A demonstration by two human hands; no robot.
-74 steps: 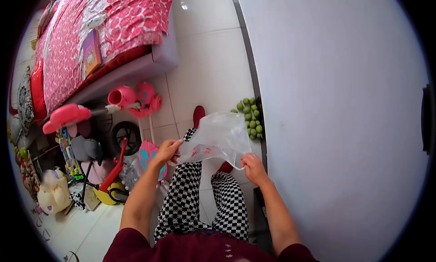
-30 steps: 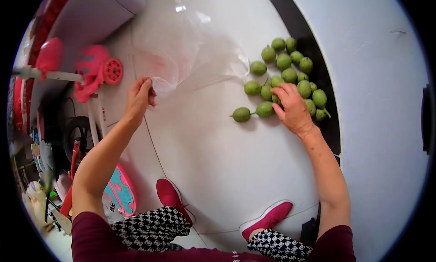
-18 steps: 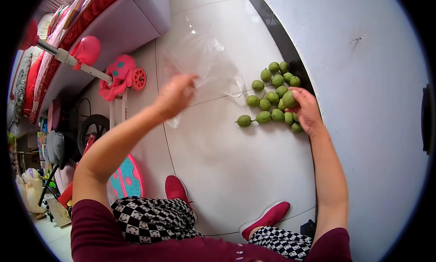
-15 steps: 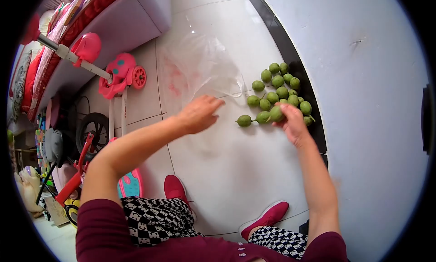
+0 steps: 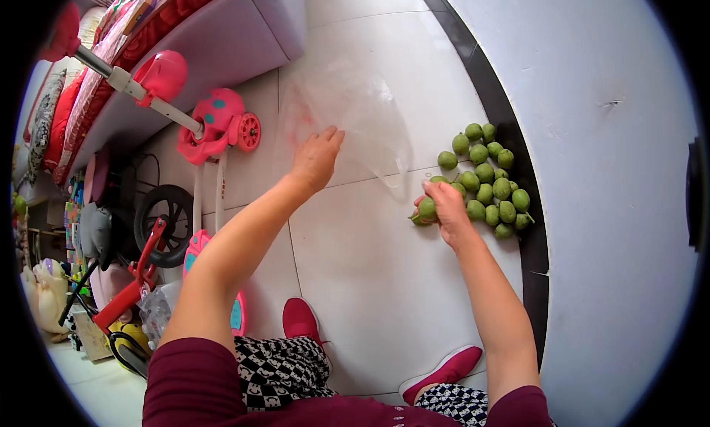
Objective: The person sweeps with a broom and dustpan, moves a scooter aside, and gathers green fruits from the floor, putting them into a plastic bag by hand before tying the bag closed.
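Green oval fruits lie clustered on white floor tiles, right hand grasping at least one at the cluster's edge. Beside them spreads a limp, translucent, red-printed plastic bag; left hand overlaps it, grip unclear.

The floor was brightly, softly lit; straight lines were bowed.
Only faint shadows were cast beside the green fruit, and the clear bag was washed out against the floor, whose right edge was bent into a curve. The view's corners were lost in black.
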